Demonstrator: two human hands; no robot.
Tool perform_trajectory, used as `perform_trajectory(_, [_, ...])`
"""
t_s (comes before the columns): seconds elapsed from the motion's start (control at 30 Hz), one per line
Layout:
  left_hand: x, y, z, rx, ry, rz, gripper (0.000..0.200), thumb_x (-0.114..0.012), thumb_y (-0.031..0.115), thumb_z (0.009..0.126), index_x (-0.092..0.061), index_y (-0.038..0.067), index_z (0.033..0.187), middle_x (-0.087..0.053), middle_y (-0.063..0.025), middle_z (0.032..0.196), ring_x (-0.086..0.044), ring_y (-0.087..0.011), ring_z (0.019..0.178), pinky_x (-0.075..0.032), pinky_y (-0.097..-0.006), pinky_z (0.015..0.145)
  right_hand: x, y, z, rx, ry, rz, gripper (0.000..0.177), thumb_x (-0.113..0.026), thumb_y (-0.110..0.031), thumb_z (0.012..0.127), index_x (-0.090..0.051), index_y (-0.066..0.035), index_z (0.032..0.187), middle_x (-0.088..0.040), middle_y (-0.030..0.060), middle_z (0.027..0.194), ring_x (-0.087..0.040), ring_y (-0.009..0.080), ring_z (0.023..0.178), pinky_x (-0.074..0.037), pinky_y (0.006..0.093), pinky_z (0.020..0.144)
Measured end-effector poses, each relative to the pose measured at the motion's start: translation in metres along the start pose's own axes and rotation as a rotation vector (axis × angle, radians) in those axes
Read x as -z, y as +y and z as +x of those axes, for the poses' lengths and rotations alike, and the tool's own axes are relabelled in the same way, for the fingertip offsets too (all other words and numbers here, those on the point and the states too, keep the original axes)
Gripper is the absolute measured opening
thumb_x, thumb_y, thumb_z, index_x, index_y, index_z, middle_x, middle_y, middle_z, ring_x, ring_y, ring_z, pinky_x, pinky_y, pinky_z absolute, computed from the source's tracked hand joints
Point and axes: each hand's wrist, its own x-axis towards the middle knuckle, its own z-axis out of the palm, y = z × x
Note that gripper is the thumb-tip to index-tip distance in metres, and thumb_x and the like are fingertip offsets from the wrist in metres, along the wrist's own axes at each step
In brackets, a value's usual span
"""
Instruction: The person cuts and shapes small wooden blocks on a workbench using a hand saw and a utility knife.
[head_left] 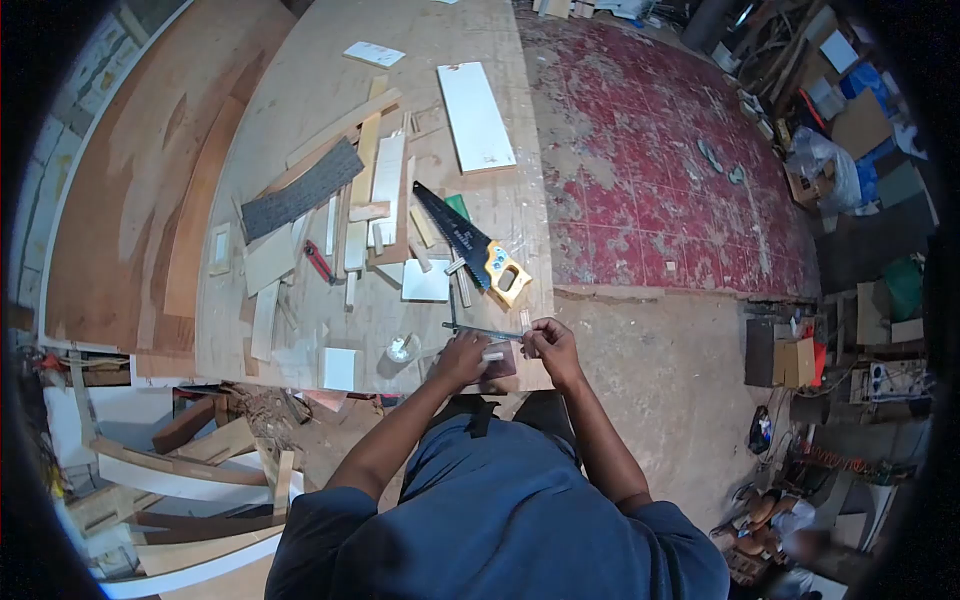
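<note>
My left hand is at the table's near edge, its closed fingers on a thin dark metal bar. This bar runs sideways toward my right hand, and a narrow piece rises near its left end. My right fingers are pinched together beside the bar's right end. A small pale wooden strip stands out just above them; the fingers hide their exact grip. Between the hands lies a reddish-brown block with a small whitish piece on it. A handsaw with a yellow handle lies just beyond.
Wood offcuts and a dark grey strip cover the table's middle. A red utility knife, a clear cup, a white square and a white board lie around. Curved wooden pieces fill the lower left. Another person is at lower right.
</note>
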Motion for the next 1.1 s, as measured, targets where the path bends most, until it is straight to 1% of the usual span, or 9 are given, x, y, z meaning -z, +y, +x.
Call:
perform_trajectory(0.17, [-0.003, -0.013, -0.011, -0.010, -0.093, 0.084, 0.036, -0.065, 0.011, 0.072, -0.061, 0.010, 0.108, -0.059, -0.0110, 0.112, -0.056, -0.0317, 0.106, -0.046, -0.0462, 0.081, 0.000, -0.044, -0.017, 0.067, 0.015, 0.062, 0.008, -0.060, 0.000, 0.090, -0.058, 0.000, 0.098, -0.063, 0.0040, 0.080, -0.059, 0.0093, 0.068, -0.049, 0.0246, 0.062])
perform_trajectory(0.3, [-0.001, -0.021, -0.004, 0.232, -0.054, 0.151, 0.037, -0.063, 0.009, 0.075, -0.060, 0.009, 0.112, -0.059, -0.0108, 0.107, -0.057, -0.0312, 0.104, -0.046, -0.0454, 0.081, -0.003, -0.081, -0.027, 0.117, 0.007, 0.081, 0.009, -0.065, 0.001, 0.088, -0.059, -0.001, 0.094, -0.061, 0.0017, 0.079, -0.058, 0.0079, 0.069, -0.048, 0.0233, 0.062])
perform_trajectory(0.37, [0.006, -0.016, -0.002, 0.309, 0.204, 0.275, 0.038, -0.064, 0.011, 0.077, -0.059, 0.008, 0.114, -0.059, -0.0121, 0.112, -0.057, -0.0312, 0.105, -0.045, -0.0449, 0.083, -0.003, -0.089, -0.026, 0.173, 0.002, 0.062, 0.010, -0.066, 0.000, 0.088, -0.058, -0.002, 0.094, -0.061, 0.0010, 0.079, -0.058, 0.0070, 0.069, -0.048, 0.0227, 0.061])
perform_trajectory(0.43, [0.013, -0.008, 0.001, 0.326, 0.196, 0.307, 0.041, -0.066, 0.016, 0.078, -0.057, 0.007, 0.116, -0.058, -0.0136, 0.115, -0.055, -0.0312, 0.108, -0.044, -0.0452, 0.086, -0.001, -0.096, -0.025, 0.180, -0.024, 0.077, 0.010, -0.066, 0.000, 0.088, -0.058, -0.002, 0.093, -0.061, 0.0006, 0.080, -0.058, 0.0064, 0.069, -0.047, 0.0223, 0.061])
perform_trajectory(0.6, [0.011, 0.007, -0.007, 0.117, -0.137, 0.234, 0.073, -0.079, 0.037, 0.068, -0.052, 0.006, 0.128, -0.055, -0.0148, 0.119, -0.052, -0.0324, 0.113, -0.045, -0.0473, 0.086, -0.004, -0.116, -0.026, 0.163, -0.068, 0.158, 0.014, -0.067, 0.002, 0.086, -0.056, -0.003, 0.091, -0.059, -0.0002, 0.082, -0.059, 0.0057, 0.070, -0.047, 0.0211, 0.059])
perform_trajectory(0.73, [0.005, 0.010, -0.009, 0.017, -0.133, 0.255, 0.091, -0.085, 0.039, 0.057, -0.048, 0.005, 0.133, -0.053, -0.0164, 0.121, -0.053, -0.0333, 0.112, -0.045, -0.0472, 0.087, -0.008, -0.137, -0.030, 0.222, -0.005, 0.177, 0.019, -0.066, 0.007, 0.084, -0.052, -0.001, 0.094, -0.057, 0.0024, 0.085, -0.064, 0.0104, 0.073, -0.052, 0.0237, 0.062])
perform_trajectory(0.83, [0.001, 0.007, -0.008, 0.076, -0.286, 0.284, 0.099, -0.087, 0.035, 0.052, -0.044, 0.005, 0.136, -0.053, -0.0178, 0.119, -0.054, -0.0335, 0.111, -0.046, -0.0466, 0.088, -0.015, -0.172, -0.040, 0.265, -0.005, 0.221, 0.021, -0.065, 0.009, 0.083, -0.051, 0.000, 0.096, -0.057, 0.0044, 0.087, -0.066, 0.0132, 0.075, -0.055, 0.0255, 0.065])
perform_trajectory(1.03, [0.018, 0.019, -0.002, 0.201, -0.184, 0.125, 0.078, -0.087, 0.030, 0.054, -0.047, 0.003, 0.116, -0.053, -0.0199, 0.113, -0.055, -0.0383, 0.107, -0.048, -0.0489, 0.085, -0.028, -0.207, -0.052, 0.382, -0.029, 0.291, 0.023, -0.065, 0.009, 0.083, -0.051, 0.000, 0.097, -0.059, 0.0057, 0.088, -0.066, 0.0126, 0.077, -0.055, 0.0251, 0.066])
perform_trajectory(1.1, [0.033, 0.038, 0.008, 0.370, -0.015, -0.146, 0.071, -0.087, 0.030, 0.057, -0.045, 0.003, 0.107, -0.052, -0.0222, 0.114, -0.055, -0.0409, 0.105, -0.049, -0.0497, 0.084, -0.029, -0.208, -0.053, 0.402, -0.028, 0.284, 0.023, -0.067, 0.009, 0.082, -0.051, -0.001, 0.097, -0.060, 0.0055, 0.087, -0.064, 0.0109, 0.076, -0.054, 0.0237, 0.065])
